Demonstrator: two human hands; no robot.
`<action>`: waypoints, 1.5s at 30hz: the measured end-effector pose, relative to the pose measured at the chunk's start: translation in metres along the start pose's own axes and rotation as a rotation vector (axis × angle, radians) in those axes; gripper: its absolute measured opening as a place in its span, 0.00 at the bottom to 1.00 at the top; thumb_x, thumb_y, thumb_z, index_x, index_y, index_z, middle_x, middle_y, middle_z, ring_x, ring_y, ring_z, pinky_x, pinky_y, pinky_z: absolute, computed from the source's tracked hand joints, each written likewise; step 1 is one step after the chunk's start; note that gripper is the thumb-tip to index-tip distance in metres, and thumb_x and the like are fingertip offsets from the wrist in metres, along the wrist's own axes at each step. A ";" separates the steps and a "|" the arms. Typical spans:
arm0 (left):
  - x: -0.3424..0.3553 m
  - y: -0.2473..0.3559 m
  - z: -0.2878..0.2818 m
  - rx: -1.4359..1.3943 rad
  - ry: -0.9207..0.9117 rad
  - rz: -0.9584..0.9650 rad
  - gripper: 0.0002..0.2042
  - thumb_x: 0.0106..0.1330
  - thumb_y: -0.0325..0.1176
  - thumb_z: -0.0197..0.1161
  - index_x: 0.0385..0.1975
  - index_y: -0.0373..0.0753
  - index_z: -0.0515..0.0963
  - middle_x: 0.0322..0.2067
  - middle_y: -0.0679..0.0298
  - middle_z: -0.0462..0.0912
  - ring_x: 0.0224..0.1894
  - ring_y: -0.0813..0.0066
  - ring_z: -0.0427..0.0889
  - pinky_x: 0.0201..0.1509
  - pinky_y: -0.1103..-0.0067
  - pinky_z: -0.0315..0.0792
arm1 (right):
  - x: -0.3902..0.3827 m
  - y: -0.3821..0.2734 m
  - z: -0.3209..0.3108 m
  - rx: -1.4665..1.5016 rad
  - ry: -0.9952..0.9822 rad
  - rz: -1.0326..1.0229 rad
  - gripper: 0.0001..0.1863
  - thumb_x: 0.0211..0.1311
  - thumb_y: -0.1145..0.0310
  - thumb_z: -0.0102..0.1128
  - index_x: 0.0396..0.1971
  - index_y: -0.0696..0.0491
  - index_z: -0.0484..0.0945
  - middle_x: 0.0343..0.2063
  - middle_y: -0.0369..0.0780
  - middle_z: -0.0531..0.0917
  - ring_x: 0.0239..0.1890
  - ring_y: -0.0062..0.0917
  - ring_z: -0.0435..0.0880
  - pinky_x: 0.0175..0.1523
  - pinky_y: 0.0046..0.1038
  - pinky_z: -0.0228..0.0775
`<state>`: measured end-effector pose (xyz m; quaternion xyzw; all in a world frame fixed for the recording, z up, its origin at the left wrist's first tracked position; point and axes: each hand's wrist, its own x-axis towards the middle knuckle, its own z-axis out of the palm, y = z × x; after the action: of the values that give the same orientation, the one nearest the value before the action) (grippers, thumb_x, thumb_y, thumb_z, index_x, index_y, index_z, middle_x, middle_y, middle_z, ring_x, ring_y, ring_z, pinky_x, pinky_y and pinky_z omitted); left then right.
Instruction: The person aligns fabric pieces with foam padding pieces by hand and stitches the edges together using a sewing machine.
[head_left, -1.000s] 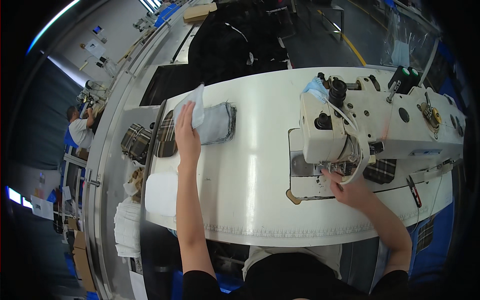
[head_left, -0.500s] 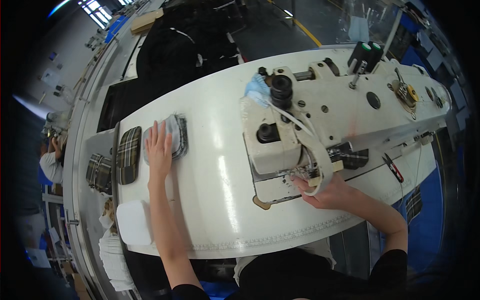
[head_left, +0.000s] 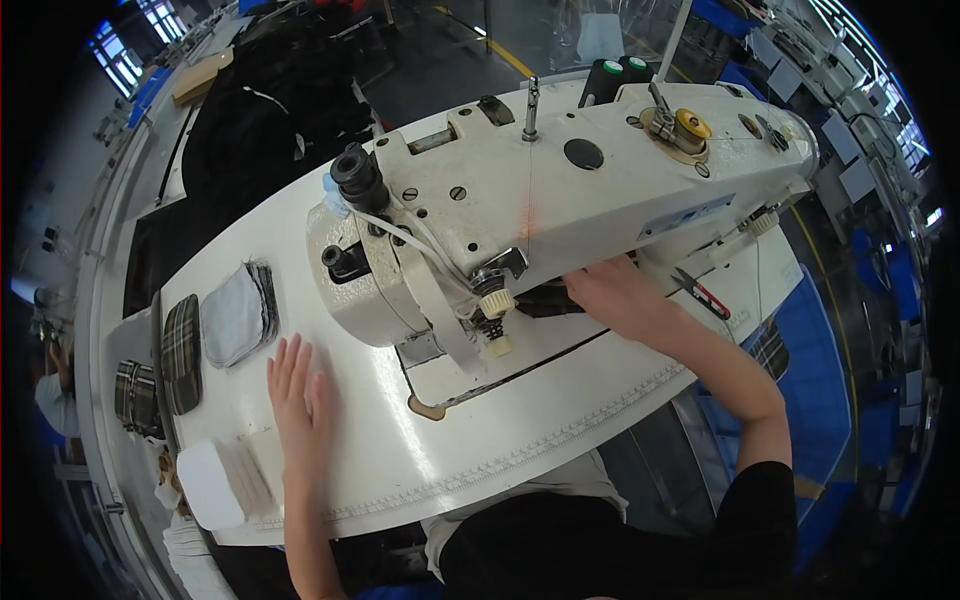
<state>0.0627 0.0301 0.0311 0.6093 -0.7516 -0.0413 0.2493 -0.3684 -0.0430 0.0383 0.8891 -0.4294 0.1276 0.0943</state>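
Note:
My left hand point(head_left: 298, 405) is open, with fingers stretched out over the white table point(head_left: 375, 455). It is apart from a stack of pale grey rounded fabric pieces point(head_left: 232, 315) with plaid undersides at its upper left. My right hand point(head_left: 622, 298) reaches under the arm of a white sewing machine point(head_left: 575, 180). Beside its fingers lies a dark plaid fabric piece point(head_left: 550, 301), partly covered by the machine. The machine hides those fingertips, so their grip does not show. Small thread snips with a red handle point(head_left: 704, 296) lie just right of that hand.
Dark plaid pieces point(head_left: 181, 352) lie along the table's left edge, with another plaid bundle point(head_left: 137, 398) beyond it. A stack of white rounded pieces point(head_left: 212, 485) sits at the near left corner. Two dark thread cones point(head_left: 603, 82) stand behind the machine. Blue cloth point(head_left: 800, 370) hangs at right.
My left hand has come off the grey stack toward me. My right hand has moved from the needle area to beneath the machine arm. The view has turned right.

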 end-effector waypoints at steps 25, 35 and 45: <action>-0.045 0.048 -0.005 -0.193 -0.352 0.285 0.25 0.68 0.30 0.61 0.66 0.36 0.70 0.69 0.57 0.68 0.73 0.56 0.64 0.75 0.61 0.59 | -0.011 -0.160 -0.001 0.556 0.051 -0.357 0.22 0.59 0.68 0.65 0.52 0.62 0.78 0.57 0.51 0.76 0.63 0.43 0.73 0.69 0.43 0.65; -0.099 -0.028 -0.154 -0.011 0.286 -0.245 0.07 0.60 0.19 0.69 0.37 0.34 0.84 0.39 0.59 0.82 0.38 0.66 0.83 0.42 0.75 0.77 | 0.013 -0.167 -0.013 0.441 0.189 -0.408 0.21 0.50 0.71 0.69 0.46 0.60 0.82 0.51 0.45 0.80 0.48 0.36 0.79 0.49 0.37 0.74; -0.138 -0.083 -0.173 -0.048 0.037 -0.339 0.05 0.60 0.21 0.66 0.35 0.32 0.79 0.34 0.62 0.81 0.32 0.74 0.82 0.38 0.77 0.77 | 0.123 -0.273 0.010 0.685 0.226 -0.853 0.23 0.54 0.68 0.69 0.49 0.63 0.78 0.45 0.43 0.80 0.48 0.33 0.80 0.51 0.32 0.74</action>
<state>0.2289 0.1807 0.1072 0.7218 -0.6323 -0.0895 0.2669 -0.0780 0.0308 0.0507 0.9447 0.0474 0.3049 -0.1113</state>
